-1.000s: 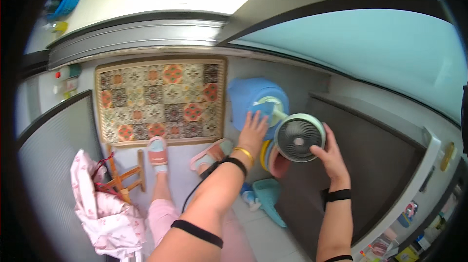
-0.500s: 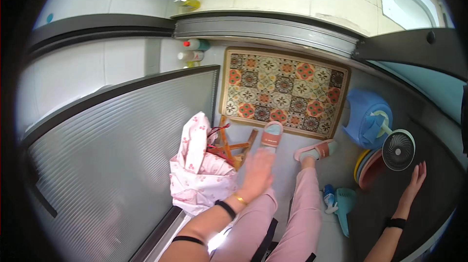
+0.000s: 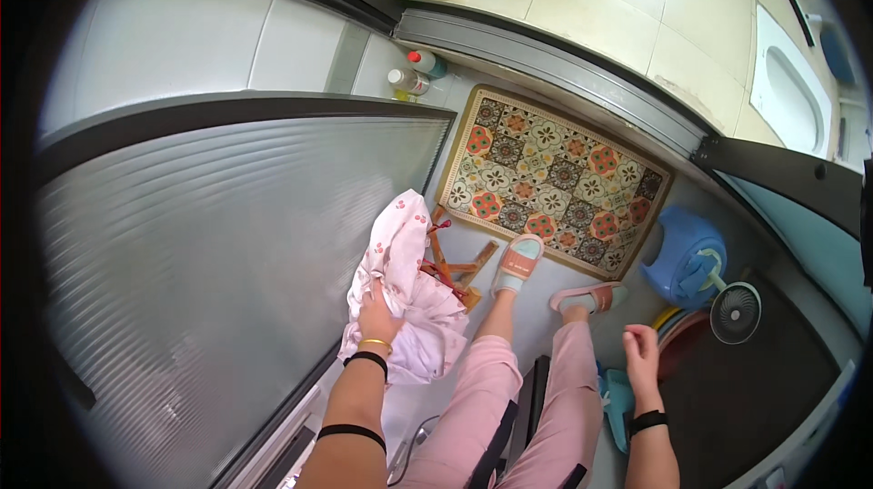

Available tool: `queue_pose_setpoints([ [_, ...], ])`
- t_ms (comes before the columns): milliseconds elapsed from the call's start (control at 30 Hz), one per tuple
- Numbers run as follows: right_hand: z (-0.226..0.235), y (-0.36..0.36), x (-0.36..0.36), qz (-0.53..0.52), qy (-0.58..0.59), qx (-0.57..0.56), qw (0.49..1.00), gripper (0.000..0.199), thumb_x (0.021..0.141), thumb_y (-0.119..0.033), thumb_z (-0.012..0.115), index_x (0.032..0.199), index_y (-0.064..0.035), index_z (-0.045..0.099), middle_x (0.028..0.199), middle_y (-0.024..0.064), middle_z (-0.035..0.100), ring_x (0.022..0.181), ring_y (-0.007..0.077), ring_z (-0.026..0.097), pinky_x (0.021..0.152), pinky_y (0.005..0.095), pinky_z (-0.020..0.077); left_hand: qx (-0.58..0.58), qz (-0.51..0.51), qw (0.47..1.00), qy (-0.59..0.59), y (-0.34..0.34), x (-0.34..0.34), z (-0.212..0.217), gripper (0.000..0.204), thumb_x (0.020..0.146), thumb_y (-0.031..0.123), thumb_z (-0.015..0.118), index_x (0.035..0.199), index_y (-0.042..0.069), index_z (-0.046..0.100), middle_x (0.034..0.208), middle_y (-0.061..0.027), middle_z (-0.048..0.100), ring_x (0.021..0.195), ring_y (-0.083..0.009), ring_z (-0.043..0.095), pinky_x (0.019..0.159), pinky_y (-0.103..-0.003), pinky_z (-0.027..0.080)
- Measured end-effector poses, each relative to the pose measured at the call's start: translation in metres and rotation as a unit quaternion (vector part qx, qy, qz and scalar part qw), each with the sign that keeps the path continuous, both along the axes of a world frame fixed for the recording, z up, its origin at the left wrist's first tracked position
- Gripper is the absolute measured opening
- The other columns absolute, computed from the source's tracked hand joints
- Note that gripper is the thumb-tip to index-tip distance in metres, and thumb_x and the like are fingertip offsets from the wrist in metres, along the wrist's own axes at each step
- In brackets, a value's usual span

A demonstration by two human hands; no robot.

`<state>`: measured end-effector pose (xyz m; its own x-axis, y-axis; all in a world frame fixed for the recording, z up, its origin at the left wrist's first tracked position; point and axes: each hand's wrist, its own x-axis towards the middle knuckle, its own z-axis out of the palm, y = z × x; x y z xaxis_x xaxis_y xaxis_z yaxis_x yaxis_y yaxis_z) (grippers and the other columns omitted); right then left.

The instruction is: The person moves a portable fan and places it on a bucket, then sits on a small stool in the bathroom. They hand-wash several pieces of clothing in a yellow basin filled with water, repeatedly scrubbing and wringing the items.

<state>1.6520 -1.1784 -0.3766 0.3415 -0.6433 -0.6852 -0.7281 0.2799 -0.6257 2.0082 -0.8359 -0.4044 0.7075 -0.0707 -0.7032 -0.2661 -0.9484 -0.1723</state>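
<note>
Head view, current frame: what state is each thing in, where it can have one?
Pink printed cloth: bunched up
Left hand: closed on the cloth
Right hand: fingers curled; whether fully closed, unclear
Floor mat: lying flat
Slippers: worn on both feet
Round fan: grille visible; whether running, unclear
Red-topped bottle: capped

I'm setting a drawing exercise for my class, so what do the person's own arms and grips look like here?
The left grip and right grip are ungloved, with no sleeves in view. The left forearm wears a shiny gold-coloured bangle at the wrist, a black band just behind it and a thin black strap nearer the elbow. The right forearm shows one black wristband.
</note>
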Motion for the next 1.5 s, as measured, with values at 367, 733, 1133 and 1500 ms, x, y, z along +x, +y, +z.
queue_pose_setpoints([
  [367,0.020,0.017,0.067,0.142,-0.029,0.069,0.987,0.029,0.076,-0.018,0.071,0.098,-0.0014,0.059,0.093,0.0110,0.057,0.087,0.0226,0.058,0.080,0.0322,0.0467,-0.021,0.011,0.956,0.292,-0.008,0.050,0.175,0.050,0.068,0.012,0.064,0.117,0.008,0.057,0.113,-0.0176,0.061,0.104,-0.0330,0.058,0.086,-0.039,0.047],
  [733,0.087,0.097,0.178,0.385,-0.252,0.349,0.817,0.107,0.071,-0.049,0.073,0.144,-0.0043,0.010,0.146,0.0215,0.019,0.136,0.0323,0.019,0.110,0.0390,0.0223,-0.266,0.476,0.748,0.377,-0.039,0.000,0.250,0.056,0.071,0.001,0.062,0.125,-0.003,0.048,0.115,-0.0079,0.058,0.102,-0.0178,0.056,0.088,-0.030,0.044],
  [1133,0.071,0.071,0.154,0.344,-0.256,0.284,0.858,0.086,0.073,-0.048,0.072,0.136,-0.0031,0.034,0.135,0.0180,0.040,0.123,0.0294,0.040,0.103,0.0375,0.0334,-0.422,0.491,0.721,-0.247,0.011,0.009,0.246,0.039,0.070,0.012,0.061,0.102,-0.009,0.056,0.094,-0.0154,0.061,0.078,-0.0224,0.061,0.070,-0.033,0.049],
  [1500,0.068,-0.025,0.068,0.316,-0.132,0.173,0.923,0.061,0.074,-0.040,0.074,0.120,-0.0056,0.054,0.117,0.0118,0.054,0.104,0.0228,0.053,0.091,0.0330,0.0431,0.033,0.116,0.949,-0.291,0.171,-0.067,0.327,0.021,0.068,0.003,0.059,0.088,-0.004,0.060,0.090,-0.0267,0.060,0.085,-0.0451,0.056,0.079,-0.045,0.044],
])
